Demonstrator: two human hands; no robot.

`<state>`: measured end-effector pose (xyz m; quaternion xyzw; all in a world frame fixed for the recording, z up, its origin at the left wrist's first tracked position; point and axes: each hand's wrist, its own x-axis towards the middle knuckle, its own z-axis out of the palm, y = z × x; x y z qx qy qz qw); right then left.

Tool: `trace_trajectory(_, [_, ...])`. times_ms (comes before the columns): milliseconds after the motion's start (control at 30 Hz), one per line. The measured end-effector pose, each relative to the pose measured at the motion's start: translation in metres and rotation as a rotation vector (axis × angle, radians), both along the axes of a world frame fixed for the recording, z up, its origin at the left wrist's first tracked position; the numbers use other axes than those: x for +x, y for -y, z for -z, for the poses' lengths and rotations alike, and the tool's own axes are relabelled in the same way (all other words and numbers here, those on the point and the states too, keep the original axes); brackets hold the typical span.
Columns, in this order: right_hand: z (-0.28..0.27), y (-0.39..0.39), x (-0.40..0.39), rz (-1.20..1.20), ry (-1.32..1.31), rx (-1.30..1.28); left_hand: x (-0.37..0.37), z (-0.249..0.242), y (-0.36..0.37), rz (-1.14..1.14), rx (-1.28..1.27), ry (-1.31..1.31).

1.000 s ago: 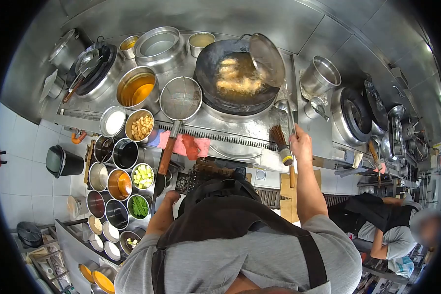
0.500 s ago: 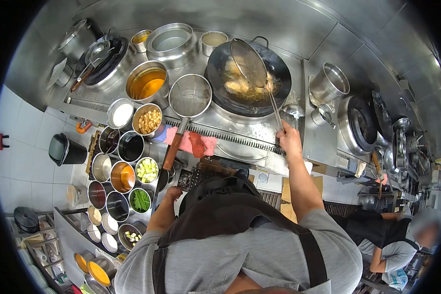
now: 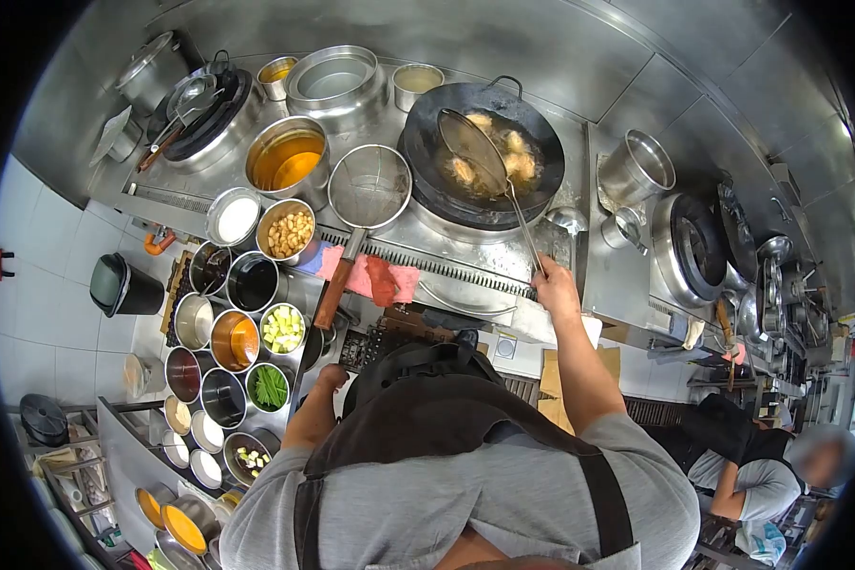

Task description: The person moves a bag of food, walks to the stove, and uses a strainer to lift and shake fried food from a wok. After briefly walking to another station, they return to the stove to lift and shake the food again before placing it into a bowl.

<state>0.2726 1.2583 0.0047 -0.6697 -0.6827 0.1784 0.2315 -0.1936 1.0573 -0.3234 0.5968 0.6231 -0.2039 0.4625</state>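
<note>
My right hand (image 3: 553,288) grips the long handle of a round wire skimmer (image 3: 471,147), whose mesh head dips into the black wok (image 3: 427,119). Pale fried pieces (image 3: 516,161) float in the oil beside and under the mesh. My left hand (image 3: 332,378) rests low at the edge of the counter, next to the metal bowls of ingredients; what it touches is hidden by my apron. A second wire strainer (image 3: 370,186) with a wooden handle lies left of the wok.
A pot of orange oil (image 3: 288,157), a large steel basin (image 3: 332,79) and several bowls of condiments and chopped vegetables (image 3: 282,329) crowd the left. A pink cloth (image 3: 375,279) lies on the stove edge. Another person (image 3: 769,456) bends at the lower right beside a second wok station (image 3: 693,242).
The skimmer was raised high over the wok's right side, then swung left and lowered into the oil. My right hand has slid down and back along the handle.
</note>
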Motion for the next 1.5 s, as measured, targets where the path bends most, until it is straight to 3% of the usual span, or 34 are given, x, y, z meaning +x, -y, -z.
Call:
trace_trajectory(167, [-0.022,0.003,-0.006,0.081,-0.037,-0.144,0.012,-0.015,-0.011,-0.117,-0.044,-0.012])
trace_trajectory(233, [-0.028,0.004,-0.005,0.078,-0.038,-0.088,0.017,-0.028,-0.012,-0.146,-0.04,-0.03])
trace_trajectory(333, [-0.044,0.005,-0.004,0.127,-0.066,-0.043,0.023,-0.061,-0.009,0.024,0.022,-0.049])
trace_trajectory(400, [-0.046,-0.002,0.003,0.179,-0.094,-0.047,0.025,-0.07,-0.01,-0.245,-0.134,-0.055])
trace_trajectory(567, [-0.021,-0.027,0.024,0.26,0.104,0.186,-0.002,0.004,0.012,0.016,-0.105,-0.078])
trace_trajectory(633, [-0.017,-0.037,0.024,0.273,0.183,0.259,-0.002,0.003,0.011,0.112,-0.053,-0.069])
trace_trajectory(700, [-0.023,-0.043,0.011,0.382,-0.359,-0.144,0.001,-0.019,0.007,0.129,-0.025,-0.052])
trace_trajectory(733, [-0.02,-0.048,0.006,0.382,-0.36,-0.143,0.001,-0.019,0.006,0.129,-0.023,-0.054])
trace_trajectory(833, [-0.004,-0.064,-0.011,0.325,-0.786,-0.219,0.0,-0.007,-0.001,0.037,-0.079,-0.047])
trace_trajectory(900, [0.003,-0.075,-0.015,0.294,-0.863,-0.261,-0.003,-0.001,-0.006,0.272,-0.007,-0.02])
trace_trajectory(967, [-0.001,-0.077,-0.021,0.259,-0.992,-0.294,0.009,-0.039,-0.013,0.192,-0.025,-0.051])
trace_trajectory(1000, [0.0,-0.079,-0.022,0.256,-0.993,-0.296,0.014,-0.053,-0.015,0.113,-0.045,-0.076])
trace_trajectory(1033, [0.001,-0.08,-0.021,0.25,-0.982,-0.282,0.01,-0.052,-0.015,0.335,0.047,-0.081])
trace_trajectory(1067, [-0.001,-0.08,-0.023,0.243,-0.97,-0.269,0.005,-0.041,-0.012,0.329,0.046,-0.082])
trace_trajectory(1167, [-0.016,-0.074,-0.022,0.183,-0.914,-0.257,0.001,-0.029,-0.004,0.14,0.112,-0.034])
trace_trajectory(1233, [-0.029,-0.067,-0.024,0.176,-0.876,-0.238,0.004,-0.03,-0.002,-0.153,-0.082,-0.06])
trace_trajectory(1267, [-0.036,-0.065,-0.026,0.177,-0.875,-0.239,-0.002,-0.019,0.002,-0.153,-0.083,-0.059])
trace_trajectory(1367, [-0.055,-0.058,-0.028,0.08,-0.827,-0.215,-0.016,0.0,0.011,0.142,0.013,0.03])
trace_trajectory(1500, [-0.066,-0.048,-0.029,0.078,-0.528,-0.156,-0.017,0.007,0.007,0.212,0.036,-0.006])
